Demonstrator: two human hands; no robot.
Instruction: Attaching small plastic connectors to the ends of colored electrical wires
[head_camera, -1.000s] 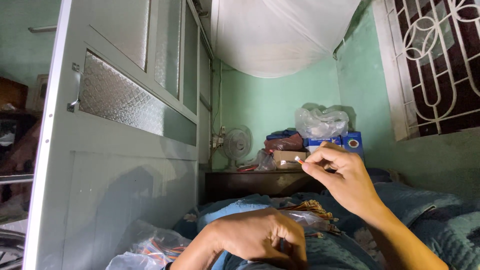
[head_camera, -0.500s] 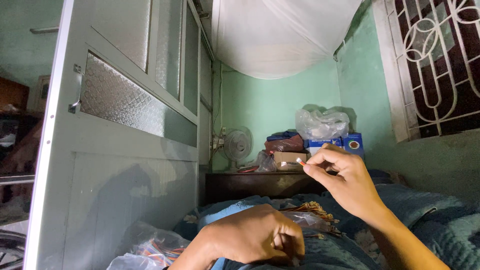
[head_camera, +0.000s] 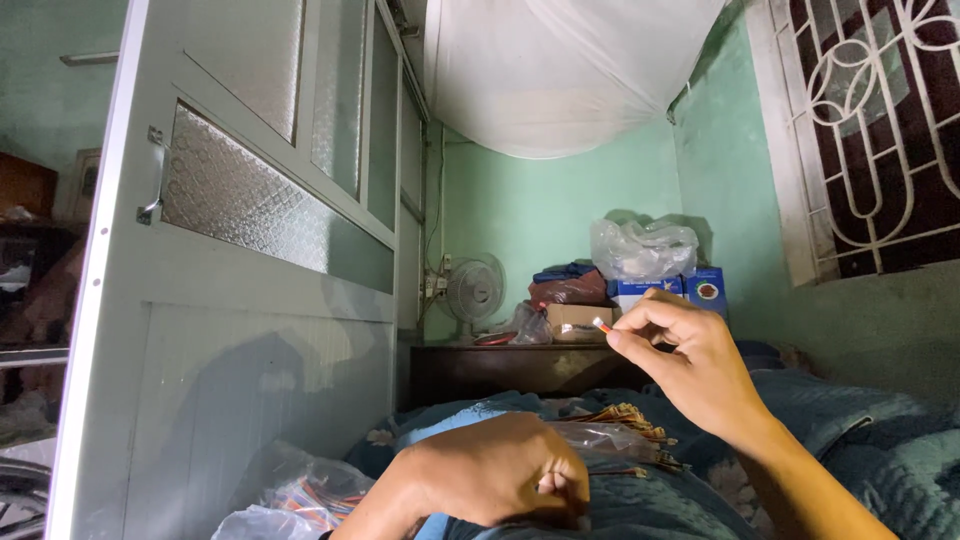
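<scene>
Right hand (head_camera: 690, 365): raised above the bed (head_camera: 880, 470), thumb and forefinger pinched on a small thin piece with a red-and-white tip (head_camera: 601, 324); other fingers curled loosely. The piece sits at the fingertips, well clear of the bedding.

Left hand (head_camera: 500, 470): resting low on the bed near its front edge, closed in a loose fist; whether it holds anything cannot be told.

Handling note, as a judgement: so slight a piece wants a light, steady pinch near its end, wrist kept still, and the left hand brought close beneath so nothing drops into the folds.

Nearby: a clear bag of striped, gold-and-red pieces (head_camera: 610, 425) lies on the blue cover between the two hands; more plastic bags (head_camera: 290, 495) at the bed's left edge beside the glazed door (head_camera: 250, 250). Farther off: a small fan (head_camera: 470, 292), boxes and a bulging clear bag (head_camera: 640, 250) on a dark cabinet (head_camera: 520, 365).

Change from half a second earlier: the right hand has barely shifted; the left fist has curled slightly tighter.
</scene>
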